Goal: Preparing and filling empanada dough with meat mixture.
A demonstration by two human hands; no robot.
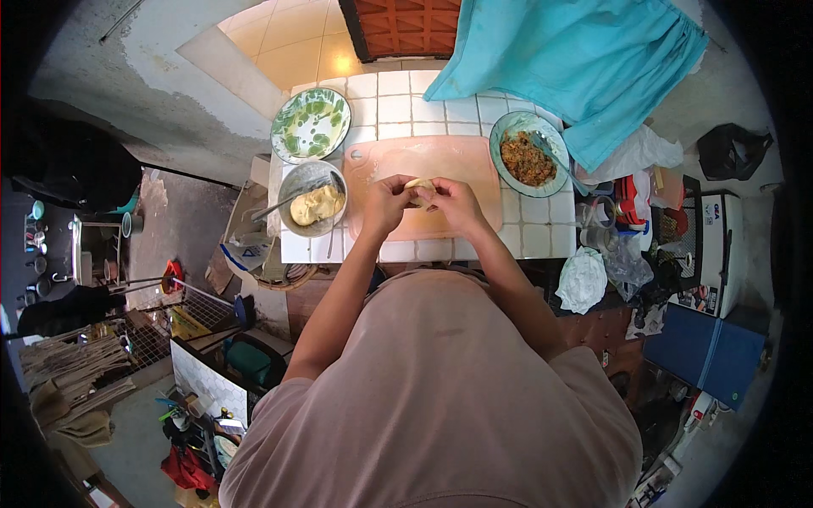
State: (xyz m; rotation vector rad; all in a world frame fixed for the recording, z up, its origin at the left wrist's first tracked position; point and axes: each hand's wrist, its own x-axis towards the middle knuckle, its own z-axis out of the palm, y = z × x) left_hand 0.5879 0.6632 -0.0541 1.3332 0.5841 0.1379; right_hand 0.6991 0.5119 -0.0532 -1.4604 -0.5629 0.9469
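Note:
Between my two hands is a small piece of pale yellow dough (420, 184), pinched by the fingers of both. My left hand (387, 202) grips its left side and my right hand (458, 202) its right side. Both are above a pink plastic cutting board (438, 155). Left of the board, a bowl (292, 180) contains a large lump of yellow dough (315, 205) and a metal spoon (270, 211). On the right, a green-rimmed enamel plate (522, 125) holds a brown minced filling (528, 160) and a spoon. My fingers partly hide the dough piece.
A green and white enamel plate (311, 124) stands at the back left of the white tiled table (395, 101). A turquoise curtain (559, 70) drapes over the back right corner. Jars, plastic bags (625, 263) and a crumpled white bag (582, 280) crowd the right side.

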